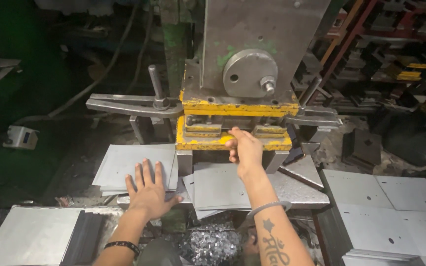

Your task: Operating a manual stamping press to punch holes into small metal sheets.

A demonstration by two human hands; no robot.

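My left hand lies flat, fingers spread, on a stack of grey metal sheets left of the press. My right hand reaches forward to the yellow die of the press, fingers curled at its front edge; whether it grips a sheet there I cannot tell. Another grey sheet lies on the press table under my right forearm. The grey press ram stands above the die.
Punched grey sheets are stacked at the right, and a plain sheet lies at the lower left. Shiny metal scrap is piled below the table. Clamp bars stick out on both sides of the die.
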